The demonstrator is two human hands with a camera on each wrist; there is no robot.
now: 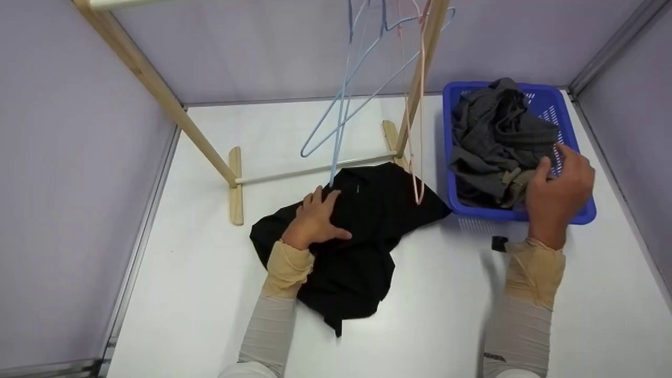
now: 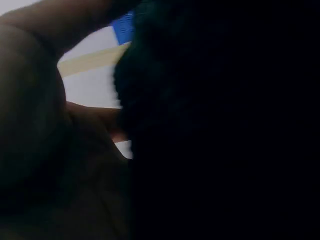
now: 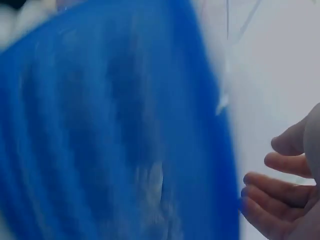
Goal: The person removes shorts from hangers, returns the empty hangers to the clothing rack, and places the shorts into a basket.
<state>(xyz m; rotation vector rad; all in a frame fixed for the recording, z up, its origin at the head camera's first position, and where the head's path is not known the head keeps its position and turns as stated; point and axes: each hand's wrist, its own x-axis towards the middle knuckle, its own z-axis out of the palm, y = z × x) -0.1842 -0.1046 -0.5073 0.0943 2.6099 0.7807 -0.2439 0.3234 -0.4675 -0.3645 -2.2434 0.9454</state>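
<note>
A crumpled black garment [image 1: 367,273] lies spread on the white table below the hangers. My left hand [image 1: 314,220] rests on its left part, fingers spread and thumb held apart. In the left wrist view the dark cloth [image 2: 225,125] fills most of the picture and hides part of the hand. My right hand [image 1: 562,194] is over the front right part of a blue basket [image 1: 448,142], its fingers loosely bent with nothing between them. Grey clothes [image 1: 488,136] are heaped inside, with a brownish piece [image 1: 517,186] near the front. The right wrist view shows the basket's wall [image 3: 190,125] beside the fingers [image 3: 272,195].
A wooden rack [image 1: 173,110] stands at the back of the table. Blue hangers [image 1: 341,121] and a pink hanger [image 1: 421,121] hang from above, their lower ends overlapping the black garment in the head view. Pale walls close in the back and sides.
</note>
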